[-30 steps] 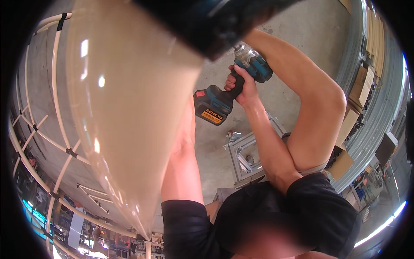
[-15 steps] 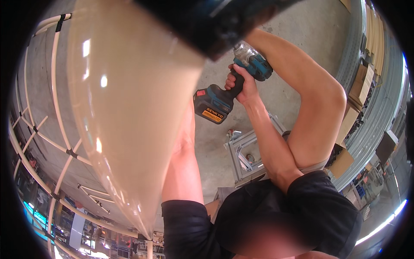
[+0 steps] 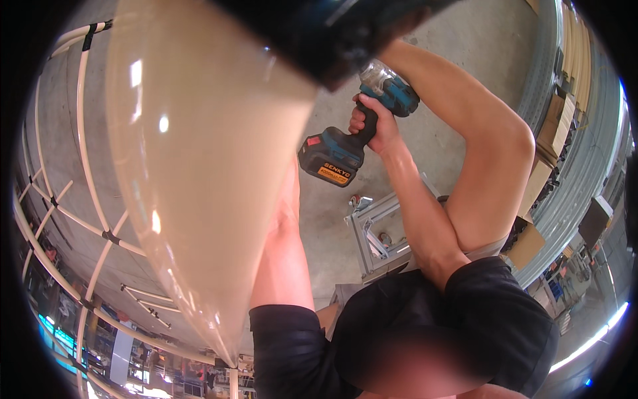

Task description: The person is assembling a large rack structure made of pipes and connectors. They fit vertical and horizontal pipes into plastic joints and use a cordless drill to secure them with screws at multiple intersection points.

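Note:
My right hand (image 3: pixel 380 128) is wrapped round the black handle of a teal and black cordless driver (image 3: pixel 391 92). Its battery pack (image 3: pixel 332 158) points toward the large cream pipe (image 3: pixel 199 166), while its nose runs up to the edge of a dark, blurred black piece (image 3: pixel 319 40) close to the camera. My left forearm (image 3: pixel 282 259) passes up behind the pipe, which hides the left hand entirely. Just right of the driver's body is my bent bare leg (image 3: pixel 492 133).
A frame of cream pipes with black joints (image 3: pixel 111 236) spreads along the left. Beneath my right forearm stands a metal frame on casters (image 3: pixel 372 233). Long metal profiles (image 3: pixel 565 206) and cardboard boxes (image 3: pixel 557 136) line the right side, above a concrete floor (image 3: pixel 458 60).
The driver and my right hand have shifted very slightly up, with the battery end moving a little right. The pipe and my left arm look nearly the same.

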The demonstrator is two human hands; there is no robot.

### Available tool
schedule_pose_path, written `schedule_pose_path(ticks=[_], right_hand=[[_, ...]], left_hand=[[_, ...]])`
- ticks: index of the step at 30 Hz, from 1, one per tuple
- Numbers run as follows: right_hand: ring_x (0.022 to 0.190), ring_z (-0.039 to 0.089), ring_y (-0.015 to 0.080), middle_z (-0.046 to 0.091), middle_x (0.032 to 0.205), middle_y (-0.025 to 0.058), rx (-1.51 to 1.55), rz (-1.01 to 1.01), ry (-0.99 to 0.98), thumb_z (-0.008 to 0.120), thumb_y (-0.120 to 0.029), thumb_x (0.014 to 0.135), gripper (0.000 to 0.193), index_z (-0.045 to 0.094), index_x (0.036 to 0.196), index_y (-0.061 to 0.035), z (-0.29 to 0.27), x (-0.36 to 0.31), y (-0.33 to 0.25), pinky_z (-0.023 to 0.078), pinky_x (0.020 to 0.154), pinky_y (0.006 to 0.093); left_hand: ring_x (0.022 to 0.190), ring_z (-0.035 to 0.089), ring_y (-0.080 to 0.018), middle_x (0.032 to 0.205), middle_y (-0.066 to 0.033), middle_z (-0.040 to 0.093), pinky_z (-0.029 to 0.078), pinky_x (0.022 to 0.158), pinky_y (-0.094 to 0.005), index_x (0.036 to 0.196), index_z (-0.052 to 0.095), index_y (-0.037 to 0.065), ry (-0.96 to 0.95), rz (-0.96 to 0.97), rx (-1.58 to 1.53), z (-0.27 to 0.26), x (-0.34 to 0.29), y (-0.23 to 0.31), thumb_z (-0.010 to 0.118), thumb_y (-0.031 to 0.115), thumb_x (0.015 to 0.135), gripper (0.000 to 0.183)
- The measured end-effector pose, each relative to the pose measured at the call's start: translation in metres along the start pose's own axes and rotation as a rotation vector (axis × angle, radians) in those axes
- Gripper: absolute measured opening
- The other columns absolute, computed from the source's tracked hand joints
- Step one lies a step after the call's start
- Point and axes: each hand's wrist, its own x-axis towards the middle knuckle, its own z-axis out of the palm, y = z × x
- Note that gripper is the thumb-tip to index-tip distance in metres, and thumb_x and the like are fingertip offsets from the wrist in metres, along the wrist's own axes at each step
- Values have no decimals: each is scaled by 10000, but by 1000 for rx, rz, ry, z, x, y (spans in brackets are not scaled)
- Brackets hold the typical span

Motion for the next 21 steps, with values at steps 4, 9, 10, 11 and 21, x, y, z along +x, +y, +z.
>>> schedule_pose_path(ticks=[4,9,10,11,21], right_hand=[[571,470,141,479,649,20,-70,-18,26,642,-242,909,178,553,936,-90,-23,-1,-13,402,579,313],[570,511,172,530,639,38,-65,-22,-36,688,-187,882,158,565,852,-92,-15,3,-13,423,578,337],[572,509,169,530,641,35,-62,-6,-43,688,-191,882,160,565,852,-93,-13,2,-15,421,578,335],[574,508,166,529,642,32,-59,10,-50,689,-194,883,162,565,851,-94,-11,1,-18,420,579,332],[581,502,156,524,647,23,-83,46,-65,692,-213,890,175,559,847,-107,-16,3,-23,415,591,327]], left_hand=[[1249,518,-267,1185,-79,636,254,1169,-501,1088,652,141,-27,38,53,4,1,23,532,247,923,230],[1231,522,-269,1150,-66,638,246,1171,-511,1055,636,115,-75,20,5,-21,-2,14,513,221,925,208],[1233,521,-268,1152,-66,636,246,1172,-511,1057,635,114,-78,25,0,-19,-4,14,510,220,926,209],[1235,519,-268,1154,-66,635,245,1172,-511,1058,633,113,-73,31,-4,-17,-4,14,507,218,927,210],[1251,503,-264,1176,-68,623,239,1177,-511,1075,617,102,-26,65,0,-5,-6,11,477,202,935,222]])
